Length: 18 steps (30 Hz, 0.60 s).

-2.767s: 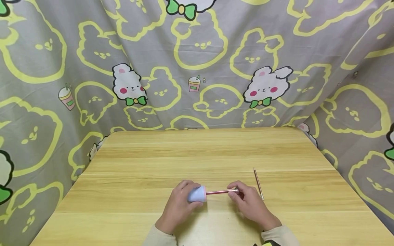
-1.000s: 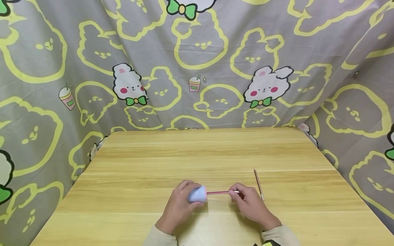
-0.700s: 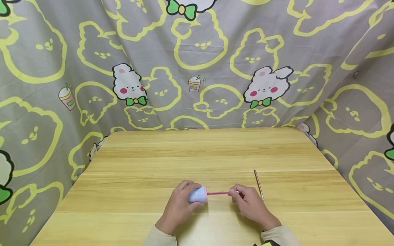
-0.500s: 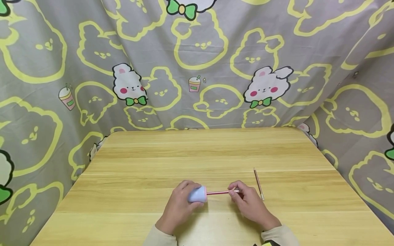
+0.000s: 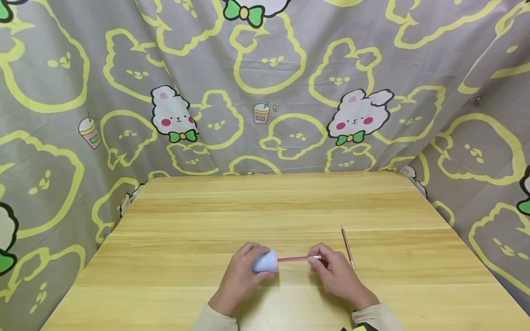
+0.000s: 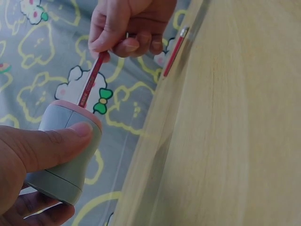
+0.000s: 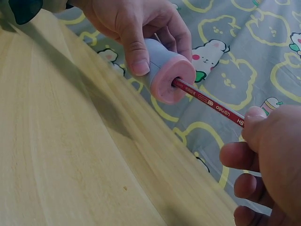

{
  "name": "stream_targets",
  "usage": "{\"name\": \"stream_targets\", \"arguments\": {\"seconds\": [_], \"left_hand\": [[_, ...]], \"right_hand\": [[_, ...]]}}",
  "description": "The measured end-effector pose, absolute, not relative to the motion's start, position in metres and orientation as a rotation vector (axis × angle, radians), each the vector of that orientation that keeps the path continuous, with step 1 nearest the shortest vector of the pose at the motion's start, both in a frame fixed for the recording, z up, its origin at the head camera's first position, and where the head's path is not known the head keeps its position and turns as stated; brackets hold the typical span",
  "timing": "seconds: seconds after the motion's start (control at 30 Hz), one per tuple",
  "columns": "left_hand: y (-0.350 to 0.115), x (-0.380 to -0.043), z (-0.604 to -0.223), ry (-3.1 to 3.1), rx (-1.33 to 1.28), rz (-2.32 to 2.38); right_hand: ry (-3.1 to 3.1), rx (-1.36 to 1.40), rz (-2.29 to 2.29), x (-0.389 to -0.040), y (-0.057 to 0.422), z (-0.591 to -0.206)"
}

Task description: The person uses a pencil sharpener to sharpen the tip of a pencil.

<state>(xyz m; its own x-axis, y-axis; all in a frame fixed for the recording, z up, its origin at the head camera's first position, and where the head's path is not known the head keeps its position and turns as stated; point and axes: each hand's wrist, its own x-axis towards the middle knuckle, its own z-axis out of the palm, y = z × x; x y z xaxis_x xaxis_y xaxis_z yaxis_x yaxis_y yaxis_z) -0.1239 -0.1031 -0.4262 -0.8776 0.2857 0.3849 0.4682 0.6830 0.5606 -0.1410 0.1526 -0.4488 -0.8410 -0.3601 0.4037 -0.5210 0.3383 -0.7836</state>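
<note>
1. Over the near half of the table (image 5: 265,207), a sharpener (image 5: 265,261) is being gripped by the left hand (image 5: 242,276).
2. A red pencil (image 5: 293,259) is being pinched near its eraser by the right hand (image 5: 336,273), its other end inside the sharpener.
3. Near that hand, a second pencil (image 5: 347,246) is being supported by the table.
4. The table is being backed by a patterned curtain (image 5: 290,69).

The head view is bright, with a pale shine on the near side of the bench (image 5: 273,216). Both wrist views look dimmer and greyer; in the right one, a long shadow crosses the bench.
</note>
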Motion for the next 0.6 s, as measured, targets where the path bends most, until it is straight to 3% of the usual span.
{"name": "stream_targets", "arguments": {"seconds": [0.6], "left_hand": [[-0.1022,-0.1243,-0.4269,-2.630,-0.617,-0.976]], "right_hand": [[-2.431,0.762,1.408,-0.1411,0.1508,-0.4474]]}}
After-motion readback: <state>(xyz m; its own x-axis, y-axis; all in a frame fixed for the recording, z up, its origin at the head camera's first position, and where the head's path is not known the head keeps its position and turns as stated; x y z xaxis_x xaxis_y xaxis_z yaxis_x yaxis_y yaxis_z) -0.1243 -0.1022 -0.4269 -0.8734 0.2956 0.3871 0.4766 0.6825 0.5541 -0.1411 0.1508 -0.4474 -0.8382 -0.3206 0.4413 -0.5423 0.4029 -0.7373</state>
